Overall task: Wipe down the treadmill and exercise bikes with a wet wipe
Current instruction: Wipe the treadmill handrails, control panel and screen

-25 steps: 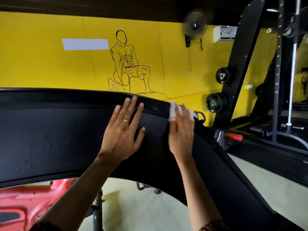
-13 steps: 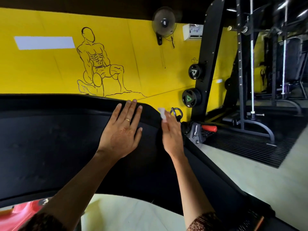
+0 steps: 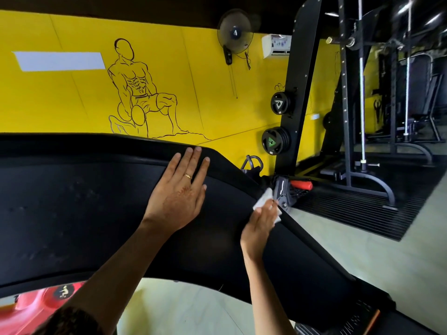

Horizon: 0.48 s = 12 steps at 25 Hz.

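The wet wipe is white and crumpled, pinched under the fingers of my right hand against the sloping right edge of the treadmill's black panel. My left hand lies flat and open on the panel near its top rim, holding nothing (a ring on one finger). The matte panel shows faint specks. Behind it stand a yellow wall with a line-drawn figure, a wall fan and a black rack carrying weight plates.
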Available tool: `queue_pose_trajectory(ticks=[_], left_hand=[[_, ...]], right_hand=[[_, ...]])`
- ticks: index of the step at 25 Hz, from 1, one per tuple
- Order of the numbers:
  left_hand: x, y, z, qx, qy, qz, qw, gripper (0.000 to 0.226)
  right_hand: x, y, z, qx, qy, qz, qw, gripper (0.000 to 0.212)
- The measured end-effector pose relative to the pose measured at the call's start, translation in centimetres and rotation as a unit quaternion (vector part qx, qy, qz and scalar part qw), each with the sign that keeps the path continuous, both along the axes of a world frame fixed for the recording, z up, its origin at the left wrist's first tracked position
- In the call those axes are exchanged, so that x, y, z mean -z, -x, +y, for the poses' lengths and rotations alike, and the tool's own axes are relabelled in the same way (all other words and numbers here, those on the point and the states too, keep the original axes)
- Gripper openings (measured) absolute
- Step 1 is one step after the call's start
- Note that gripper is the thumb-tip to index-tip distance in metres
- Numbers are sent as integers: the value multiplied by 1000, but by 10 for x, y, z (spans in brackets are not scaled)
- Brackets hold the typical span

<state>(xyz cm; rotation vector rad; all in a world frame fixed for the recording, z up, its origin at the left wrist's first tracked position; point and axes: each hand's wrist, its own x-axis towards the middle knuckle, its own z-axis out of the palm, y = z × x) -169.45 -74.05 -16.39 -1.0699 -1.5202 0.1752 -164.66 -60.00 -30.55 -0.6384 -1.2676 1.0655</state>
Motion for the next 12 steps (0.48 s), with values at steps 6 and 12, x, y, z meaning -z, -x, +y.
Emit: queue_pose_trajectory(ticks=[6,12], left_hand=[[10,-2,-29,48,-9,-27,998,54],[-18,19,-147,4,-121,-12,993,53]], right_hand=[[-54,6,-79,-93,-201,-40,974,49],[-52,26,-101,-3,-23,18,1000,58]])
